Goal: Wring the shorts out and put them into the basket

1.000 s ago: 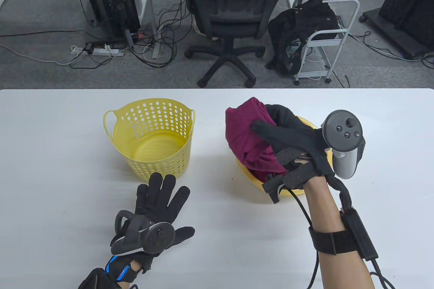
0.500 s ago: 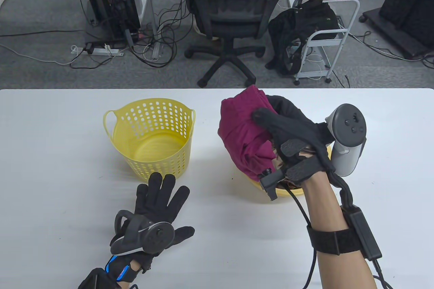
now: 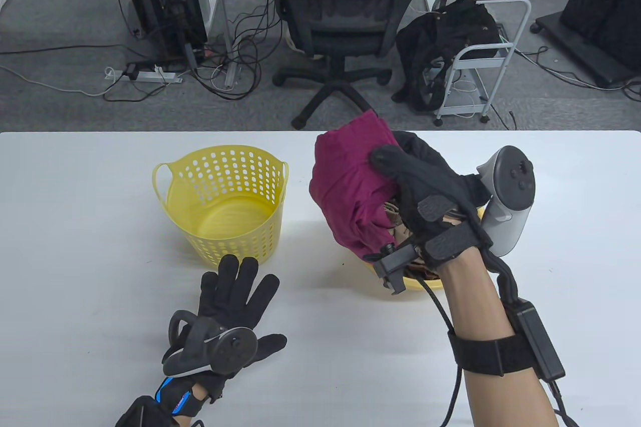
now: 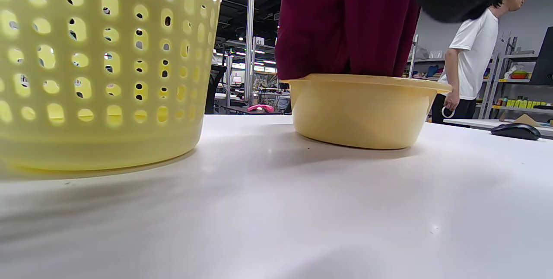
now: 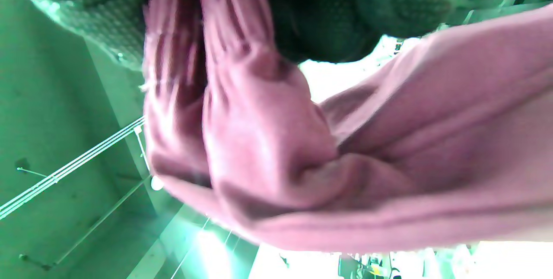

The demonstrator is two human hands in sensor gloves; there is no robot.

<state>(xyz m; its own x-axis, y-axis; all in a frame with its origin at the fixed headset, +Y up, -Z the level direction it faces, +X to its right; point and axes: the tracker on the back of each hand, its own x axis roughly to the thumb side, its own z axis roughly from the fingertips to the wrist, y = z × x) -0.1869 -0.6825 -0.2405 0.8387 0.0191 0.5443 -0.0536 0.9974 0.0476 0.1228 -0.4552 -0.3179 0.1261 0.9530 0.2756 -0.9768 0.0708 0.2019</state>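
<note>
My right hand [image 3: 400,171] grips the bunched maroon shorts [image 3: 348,191] and holds them up over the yellow basin [image 3: 425,283]; the cloth's lower end still hangs into the basin [image 4: 367,110]. In the right wrist view the folded shorts [image 5: 345,162] fill the frame under my gloved fingers [image 5: 389,2]. The perforated yellow basket [image 3: 225,201] stands to the left of the basin and holds nothing. Flat on the table in front of the basket lies my left hand [image 3: 235,292], fingers spread, holding nothing.
The white table [image 3: 75,247] ends at a far edge just behind the basket and basin. Beyond it stand an office chair [image 3: 345,21] and a small cart [image 3: 475,56]. In the left wrist view a person in a white shirt [image 4: 471,54] stands behind the table and a mouse [image 4: 516,131] lies at the right.
My right hand has lifted the shorts higher out of the basin and shifted them slightly left. The left hand has not moved.
</note>
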